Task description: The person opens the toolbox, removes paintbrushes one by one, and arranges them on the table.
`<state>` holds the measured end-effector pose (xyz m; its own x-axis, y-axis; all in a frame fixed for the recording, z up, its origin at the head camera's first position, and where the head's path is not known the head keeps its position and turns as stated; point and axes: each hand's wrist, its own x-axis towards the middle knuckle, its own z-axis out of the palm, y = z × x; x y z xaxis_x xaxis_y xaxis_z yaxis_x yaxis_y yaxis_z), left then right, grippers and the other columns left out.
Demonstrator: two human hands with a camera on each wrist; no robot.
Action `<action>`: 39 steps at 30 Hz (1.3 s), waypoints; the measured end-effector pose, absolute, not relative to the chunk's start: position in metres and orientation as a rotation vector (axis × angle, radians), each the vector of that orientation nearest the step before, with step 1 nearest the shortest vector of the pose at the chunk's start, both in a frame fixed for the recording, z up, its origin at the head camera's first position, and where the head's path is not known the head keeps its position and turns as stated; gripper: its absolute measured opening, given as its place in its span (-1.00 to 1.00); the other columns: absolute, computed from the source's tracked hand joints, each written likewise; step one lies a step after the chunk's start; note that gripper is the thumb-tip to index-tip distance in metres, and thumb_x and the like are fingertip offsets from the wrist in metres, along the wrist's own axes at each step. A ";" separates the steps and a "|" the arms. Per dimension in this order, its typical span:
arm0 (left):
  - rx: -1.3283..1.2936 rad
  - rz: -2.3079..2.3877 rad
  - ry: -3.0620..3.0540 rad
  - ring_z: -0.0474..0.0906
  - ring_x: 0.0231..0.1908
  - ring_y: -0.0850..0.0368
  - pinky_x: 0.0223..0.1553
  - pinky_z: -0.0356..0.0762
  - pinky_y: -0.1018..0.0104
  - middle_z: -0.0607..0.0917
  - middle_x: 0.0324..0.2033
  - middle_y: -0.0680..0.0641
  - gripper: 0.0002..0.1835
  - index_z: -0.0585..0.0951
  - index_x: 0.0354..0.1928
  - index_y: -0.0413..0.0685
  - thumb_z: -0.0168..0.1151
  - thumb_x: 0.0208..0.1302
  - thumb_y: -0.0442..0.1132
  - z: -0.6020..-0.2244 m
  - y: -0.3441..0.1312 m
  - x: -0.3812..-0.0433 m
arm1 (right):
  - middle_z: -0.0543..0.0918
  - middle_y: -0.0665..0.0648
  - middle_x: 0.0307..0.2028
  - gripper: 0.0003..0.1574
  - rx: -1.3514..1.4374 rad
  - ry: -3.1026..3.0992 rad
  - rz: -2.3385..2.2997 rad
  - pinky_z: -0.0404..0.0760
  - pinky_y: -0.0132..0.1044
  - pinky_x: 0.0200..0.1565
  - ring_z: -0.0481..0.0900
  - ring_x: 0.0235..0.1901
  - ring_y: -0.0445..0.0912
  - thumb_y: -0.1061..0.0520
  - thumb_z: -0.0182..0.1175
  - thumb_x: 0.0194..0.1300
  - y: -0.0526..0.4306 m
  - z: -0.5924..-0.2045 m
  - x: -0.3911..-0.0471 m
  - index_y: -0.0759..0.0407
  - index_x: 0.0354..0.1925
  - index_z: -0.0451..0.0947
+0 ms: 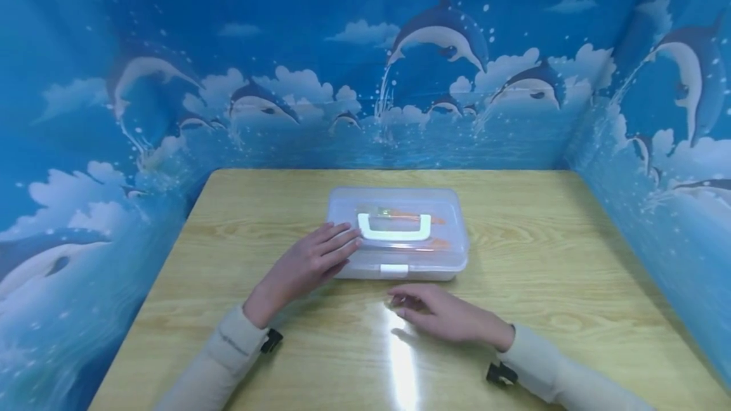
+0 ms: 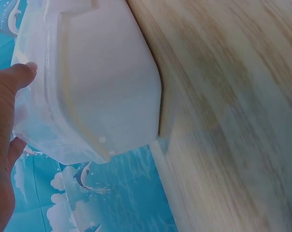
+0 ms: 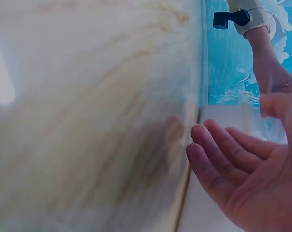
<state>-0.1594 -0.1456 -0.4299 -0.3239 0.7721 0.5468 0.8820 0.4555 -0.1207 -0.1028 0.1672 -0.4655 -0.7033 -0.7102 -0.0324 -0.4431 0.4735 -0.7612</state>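
A clear plastic case point(image 1: 342, 208) with a white handle point(image 1: 394, 235) and a white front latch point(image 1: 394, 269) stands closed on the table. Orange-handled items point(image 1: 436, 243), one apparently a brush, show through its lid. My left hand point(image 1: 311, 259) rests with extended fingers on the lid's left front part; in the left wrist view its thumb point(image 2: 24, 75) lies along the case's edge point(image 2: 54, 87). In front of the case, my right hand point(image 1: 440, 313) hovers near the latch, fingers loosely bent and holding nothing. The right wrist view shows its palm point(image 3: 252, 193) and relaxed fingers.
The wood-grain table point(image 1: 263, 195) ends at a blue dolphin-print curtain point(image 1: 320, 132) at the back and both sides. A bright light reflection point(image 1: 402, 360) lies on the tabletop in front. Each sleeve carries a black strap clip point(image 1: 501, 374).
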 end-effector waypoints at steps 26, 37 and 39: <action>-1.343 -0.273 -2.203 0.57 0.27 -0.06 0.37 0.48 0.01 0.64 0.27 -0.09 -0.33 0.61 0.28 -0.11 0.57 0.06 -0.30 -0.429 -0.144 -0.157 | 0.67 0.52 -0.05 -0.33 -0.316 1.871 -1.770 0.78 -0.16 -0.01 0.76 -0.15 0.04 0.05 -0.16 0.65 0.154 -0.477 -0.110 0.70 0.27 0.27; -1.335 -0.318 -2.215 0.56 0.28 -0.07 0.37 0.47 -0.01 0.64 0.27 -0.08 -0.33 0.61 0.28 -0.11 0.57 0.06 -0.31 -0.431 -0.144 -0.157 | 0.74 0.06 -0.31 -0.09 -0.101 1.721 -1.906 0.80 -0.27 -0.11 0.75 -0.32 -0.15 -0.22 -0.20 0.64 0.147 -0.478 -0.108 0.69 0.26 0.28; -1.333 -0.333 -2.214 0.56 0.28 -0.08 0.37 0.47 -0.01 0.64 0.27 -0.08 -0.33 0.61 0.28 -0.11 0.57 0.06 -0.31 -0.431 -0.144 -0.157 | 0.74 0.05 -0.32 -0.09 -0.064 1.719 -1.913 0.80 -0.26 -0.11 0.75 -0.33 -0.16 -0.23 -0.19 0.64 0.146 -0.478 -0.108 0.68 0.26 0.28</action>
